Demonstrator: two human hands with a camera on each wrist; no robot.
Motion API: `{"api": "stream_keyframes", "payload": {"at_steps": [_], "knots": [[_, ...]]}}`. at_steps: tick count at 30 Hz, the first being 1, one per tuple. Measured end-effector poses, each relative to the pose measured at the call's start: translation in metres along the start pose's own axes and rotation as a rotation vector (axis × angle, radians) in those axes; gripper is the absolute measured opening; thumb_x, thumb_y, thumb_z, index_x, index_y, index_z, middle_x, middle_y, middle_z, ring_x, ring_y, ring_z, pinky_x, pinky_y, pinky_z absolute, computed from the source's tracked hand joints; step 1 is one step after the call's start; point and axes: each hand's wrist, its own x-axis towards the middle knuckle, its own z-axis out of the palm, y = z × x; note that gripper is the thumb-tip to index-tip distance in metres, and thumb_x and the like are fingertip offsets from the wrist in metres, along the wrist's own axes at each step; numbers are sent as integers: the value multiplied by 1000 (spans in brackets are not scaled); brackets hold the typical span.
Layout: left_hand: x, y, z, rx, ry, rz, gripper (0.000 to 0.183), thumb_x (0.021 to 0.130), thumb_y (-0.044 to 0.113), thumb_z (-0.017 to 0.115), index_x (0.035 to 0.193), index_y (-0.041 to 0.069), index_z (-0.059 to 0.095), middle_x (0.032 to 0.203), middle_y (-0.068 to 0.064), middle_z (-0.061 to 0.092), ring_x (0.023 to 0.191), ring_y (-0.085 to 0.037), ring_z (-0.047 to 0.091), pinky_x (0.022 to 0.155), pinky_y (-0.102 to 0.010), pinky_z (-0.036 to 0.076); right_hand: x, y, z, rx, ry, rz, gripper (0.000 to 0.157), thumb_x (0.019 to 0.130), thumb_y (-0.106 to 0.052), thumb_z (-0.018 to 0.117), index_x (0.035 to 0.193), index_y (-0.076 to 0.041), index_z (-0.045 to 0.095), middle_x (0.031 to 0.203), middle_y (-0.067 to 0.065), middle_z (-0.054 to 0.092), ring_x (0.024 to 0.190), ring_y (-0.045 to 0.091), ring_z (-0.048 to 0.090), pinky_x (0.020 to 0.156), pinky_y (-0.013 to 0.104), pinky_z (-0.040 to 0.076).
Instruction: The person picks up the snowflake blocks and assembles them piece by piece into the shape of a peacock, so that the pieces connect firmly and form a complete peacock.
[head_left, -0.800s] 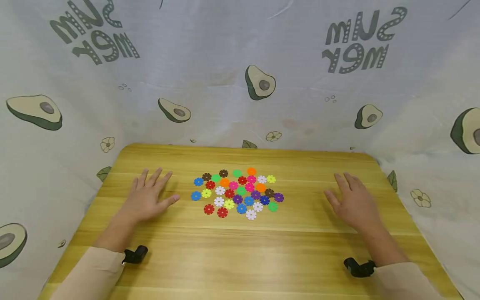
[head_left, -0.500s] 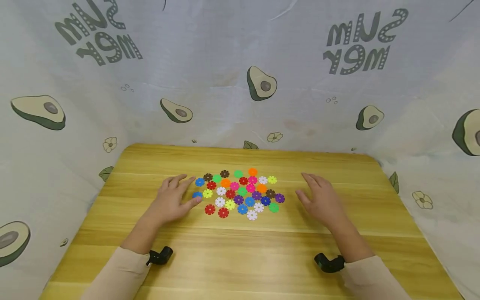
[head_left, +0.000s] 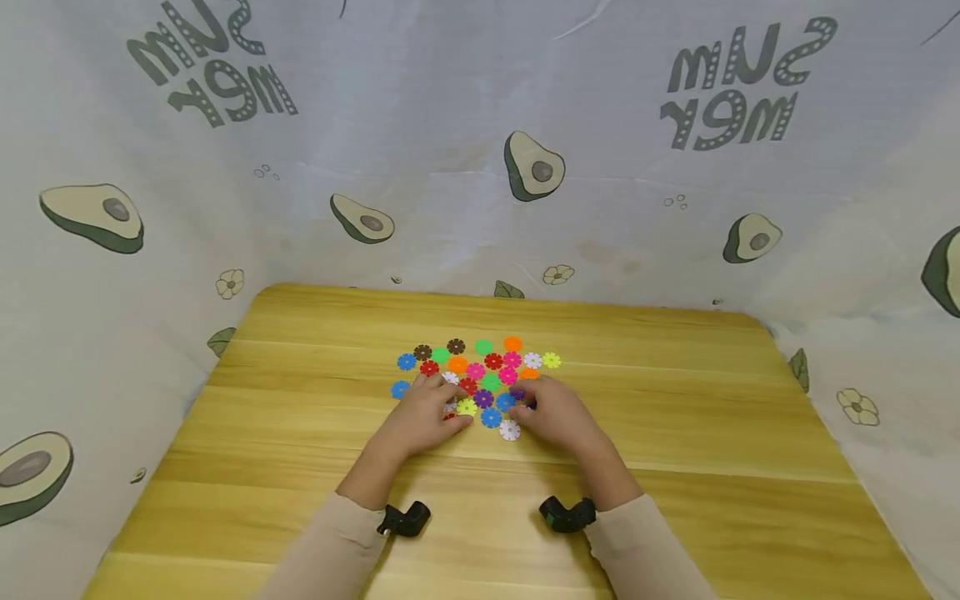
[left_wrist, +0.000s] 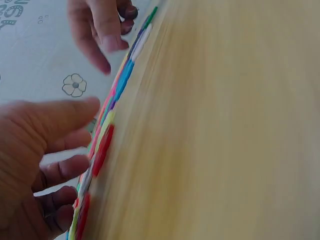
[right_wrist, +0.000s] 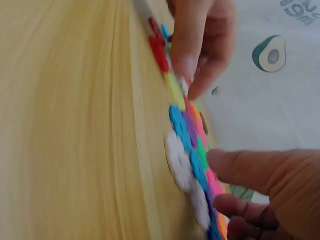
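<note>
Many flat, notched plastic discs in mixed colours lie in a loose patch on the table, among them a purple disc (head_left: 483, 399) and a white disc (head_left: 510, 430). My left hand (head_left: 422, 417) is over the left part of the patch, close to a yellow disc (head_left: 467, 407), and hides several discs. Over the right part is my right hand (head_left: 558, 412), nearest a blue disc (head_left: 506, 402). In the left wrist view, thumb and fingers stand apart beside a red disc (left_wrist: 103, 150). The right wrist view likewise shows a gap between thumb and fingers. Neither hand visibly holds a disc.
The wood-grain table (head_left: 480, 500) extends around the discs on all sides. A pale curtain (head_left: 435, 100) printed with avocados hangs behind it and along both sides. Each wrist carries a small black camera (head_left: 405, 519).
Both hands have come inward from the two sides of the table to over the discs, their fingers now more bent. The discs show no clear shift.
</note>
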Motion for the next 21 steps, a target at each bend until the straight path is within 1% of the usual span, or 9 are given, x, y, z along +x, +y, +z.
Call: {"api": "stream_keyframes", "payload": {"at_steps": [2, 3, 7, 10, 13, 15, 17, 19, 21], "knots": [[3, 3, 4, -5, 1, -31, 32, 91, 33, 77, 115, 13, 72, 103, -3, 64, 97, -23, 51, 88, -41, 49, 5, -5, 7, 25, -18, 7, 35, 91, -26, 77, 122, -10, 73, 90, 2, 66, 82, 17, 57, 74, 35, 53], [3, 5, 6, -5, 6, -49, 30, 91, 32, 77, 114, 12, 72, 100, -2, 63, 96, -21, 51, 88, -41, 49, 7, -7, 10, 38, -21, 17, 35, 91, -26, 77, 122, -10, 73, 87, 1, 64, 80, 16, 55, 72, 32, 52], [6, 7, 10, -65, 25, -114, 26, 91, 27, 78, 109, 9, 72, 91, -2, 60, 92, -21, 52, 94, -43, 47, 13, -12, 17, 57, 9, 35, 31, 91, -23, 78, 117, -8, 73, 82, 1, 62, 75, 15, 54, 69, 31, 50], [7, 7, 12, -120, 49, -133, 24, 89, 23, 80, 106, 10, 70, 93, -2, 63, 94, -21, 55, 98, -45, 46, 15, -12, 20, 78, 25, 70, 26, 90, -22, 79, 111, -7, 72, 84, 3, 62, 77, 17, 54, 70, 32, 50], [7, 7, 15, -157, 92, -122, 20, 89, 21, 81, 102, 11, 69, 96, -3, 68, 96, -23, 55, 102, -47, 45, 17, -9, 21, 125, 27, 105, 23, 89, -21, 80, 106, -8, 70, 91, 5, 62, 83, 19, 55, 76, 35, 51], [8, 8, 16, -167, 140, -98, 15, 90, 21, 79, 99, 12, 70, 96, -1, 71, 93, -21, 56, 98, -43, 48, 18, -6, 21, 164, 41, 104, 19, 90, -19, 80, 101, -9, 68, 93, 5, 62, 85, 19, 55, 77, 35, 52], [8, 8, 18, -209, 190, -95, 10, 93, 21, 76, 96, 14, 70, 92, 1, 71, 87, -18, 55, 89, -37, 51, 17, -4, 20, 228, 55, 94, 17, 90, -17, 79, 98, -10, 66, 92, 5, 63, 83, 19, 55, 76, 34, 52], [8, 9, 21, -302, 237, -108, 8, 95, 22, 74, 95, 15, 70, 89, 2, 70, 80, -14, 54, 76, -29, 52, 17, -3, 18, 312, 72, 82, 14, 92, -17, 77, 98, -11, 66, 92, 4, 65, 82, 18, 57, 73, 30, 53], [9, 10, 24, -457, 271, -138, 7, 96, 21, 72, 98, 14, 70, 88, 1, 69, 76, -12, 55, 66, -23, 49, 17, -2, 15, 432, 75, 72, 12, 94, -16, 75, 101, -10, 67, 93, 5, 68, 82, 17, 61, 72, 26, 54]]}}
